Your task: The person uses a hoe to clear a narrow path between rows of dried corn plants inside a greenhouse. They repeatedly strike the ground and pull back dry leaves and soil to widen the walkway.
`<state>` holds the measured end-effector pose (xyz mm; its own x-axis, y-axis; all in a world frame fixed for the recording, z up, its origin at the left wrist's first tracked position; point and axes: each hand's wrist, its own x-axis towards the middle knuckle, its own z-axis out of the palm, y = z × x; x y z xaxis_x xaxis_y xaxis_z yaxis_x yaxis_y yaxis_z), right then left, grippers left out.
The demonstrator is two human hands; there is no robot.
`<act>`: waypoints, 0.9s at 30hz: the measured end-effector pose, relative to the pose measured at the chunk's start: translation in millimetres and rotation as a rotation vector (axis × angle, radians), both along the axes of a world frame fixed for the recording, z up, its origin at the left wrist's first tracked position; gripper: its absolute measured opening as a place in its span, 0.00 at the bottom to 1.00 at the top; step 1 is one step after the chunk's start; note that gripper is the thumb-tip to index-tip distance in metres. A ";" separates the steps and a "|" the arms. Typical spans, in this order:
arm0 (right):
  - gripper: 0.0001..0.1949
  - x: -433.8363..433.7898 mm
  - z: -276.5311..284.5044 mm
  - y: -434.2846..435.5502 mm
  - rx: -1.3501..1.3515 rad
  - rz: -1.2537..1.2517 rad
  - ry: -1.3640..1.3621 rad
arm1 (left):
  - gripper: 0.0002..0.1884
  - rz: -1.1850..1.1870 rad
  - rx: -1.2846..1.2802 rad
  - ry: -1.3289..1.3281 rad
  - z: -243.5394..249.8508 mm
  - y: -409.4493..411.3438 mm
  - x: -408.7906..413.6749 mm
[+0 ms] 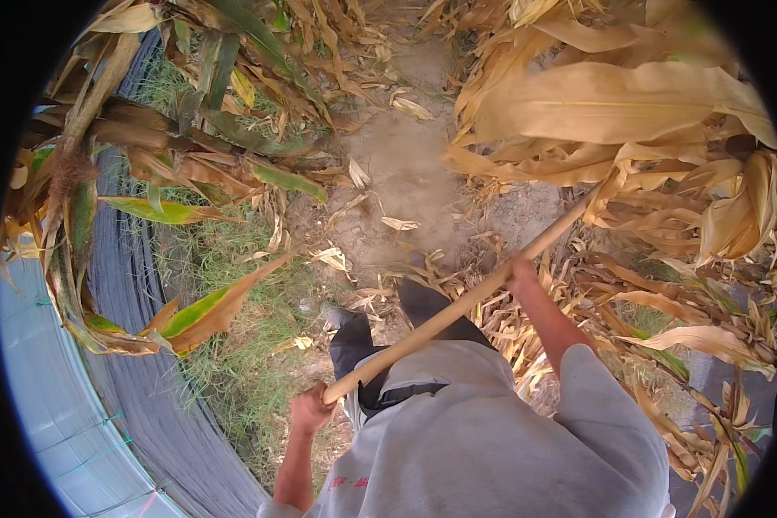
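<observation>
A long wooden tool handle slants across the front of my body, from lower left to upper right. Its near end is gripped by my left hand, beside my hip. Farther up the shaft, my right hand is closed around the wood. The far end runs in under dry corn leaves at the upper right, so the tool's head is hidden. Below the handle are my dark trouser legs, standing on bare soil with husks scattered about.
Brown and partly green corn stalks lean in from the left. Dark ground-cover sheeting and a pale plastic-film structure with green cords border that side. Grass grows beside the sheeting. A dirt strip runs ahead between the corn rows.
</observation>
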<state>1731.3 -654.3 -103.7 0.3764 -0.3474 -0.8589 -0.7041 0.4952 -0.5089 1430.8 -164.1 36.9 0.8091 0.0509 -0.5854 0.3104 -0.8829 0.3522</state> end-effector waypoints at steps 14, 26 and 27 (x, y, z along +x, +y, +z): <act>0.12 112.5 -97.2 -68.7 -0.372 0.379 -0.182 | 0.14 0.101 -0.190 0.163 -37.6 -157.0 80.0; 0.23 122.8 -24.9 108.0 -0.881 1.963 -0.242 | 0.11 0.233 0.305 0.372 123.4 -93.5 -49.8; 0.23 178.5 -5.5 102.7 -1.020 1.943 -0.319 | 0.11 0.221 0.312 0.376 121.4 -89.9 -49.7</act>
